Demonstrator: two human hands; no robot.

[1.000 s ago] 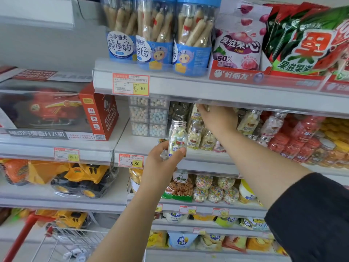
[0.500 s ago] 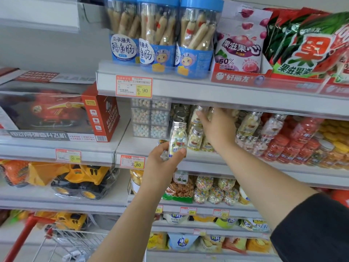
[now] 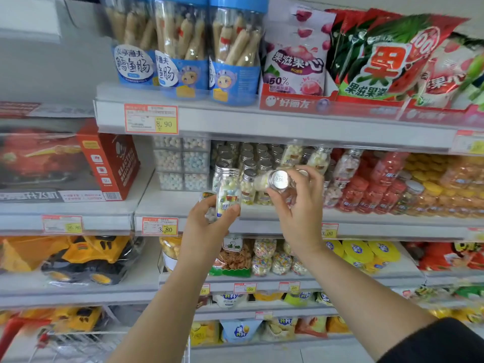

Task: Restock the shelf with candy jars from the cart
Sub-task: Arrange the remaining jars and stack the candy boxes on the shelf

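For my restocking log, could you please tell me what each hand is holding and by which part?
The left hand grips an upright candy jar by its lower body; the right hand pinches a tilted jar near its silver cap.

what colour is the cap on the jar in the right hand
Shiny silver cap, clearest in the head view, where it faces the camera.

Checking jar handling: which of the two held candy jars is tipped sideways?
The candy jar in the right hand, its silver cap facing the camera; the other jar in the left hand stands upright.
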